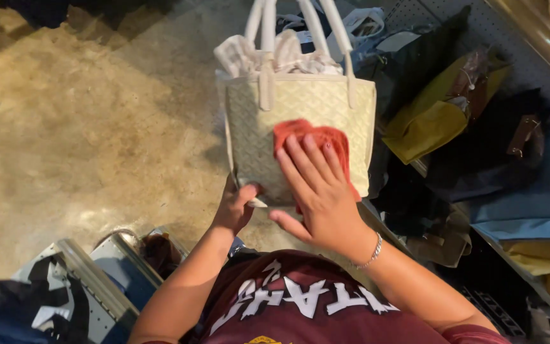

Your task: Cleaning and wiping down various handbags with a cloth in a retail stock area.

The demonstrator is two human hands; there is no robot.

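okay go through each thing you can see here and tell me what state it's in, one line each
Cream tote bag: upright, open at top, stuffed with pale cloth.
Red cloth: pressed flat on the bag's front.
Right hand: fingers spread on the cloth.
Left hand: gripping the bag's lower corner.
Yellow bag: lying crumpled on the shelf.

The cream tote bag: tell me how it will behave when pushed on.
The cream tote bag probably yields softly; its side looks flexible under the right hand and red cloth. It likely swings unless steadied, as the left hand grips its lower edge.
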